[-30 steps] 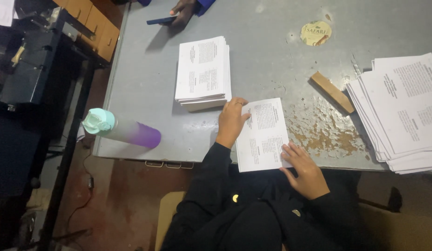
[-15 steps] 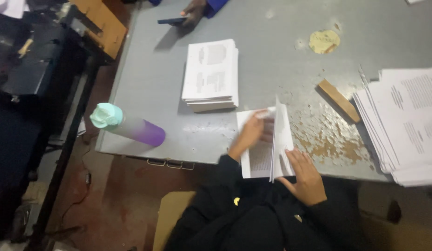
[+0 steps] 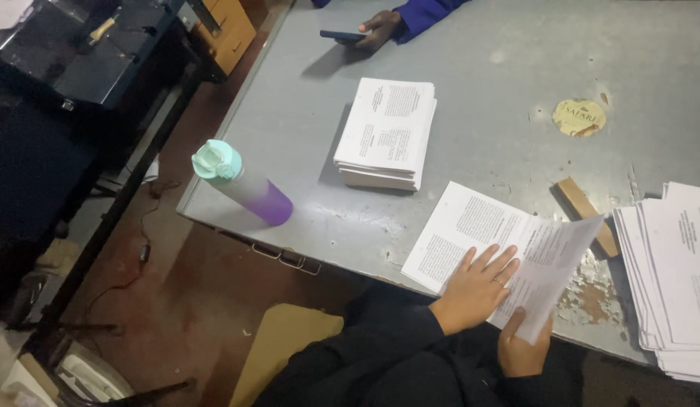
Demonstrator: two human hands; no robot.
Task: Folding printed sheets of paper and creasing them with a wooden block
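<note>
I see a grey metal bench [image 3: 470,68], paint chipped to rust near its right front edge. Floor [image 3: 192,301] below is reddish-brown and dim, with a cable [image 3: 143,241] trailing across it. Off the bench's left edge stands a black metal frame table [image 3: 71,68]; beyond it, a wooden cabinet [image 3: 229,26]. Light is low, shadows heavy at left.

Left hand [image 3: 476,288] flat on printed sheet [image 3: 501,245], right hand [image 3: 522,348] lifting its edge, paper stack [image 3: 388,132] and bottle [image 3: 241,183] on grey counter [image 3: 486,68]
</note>
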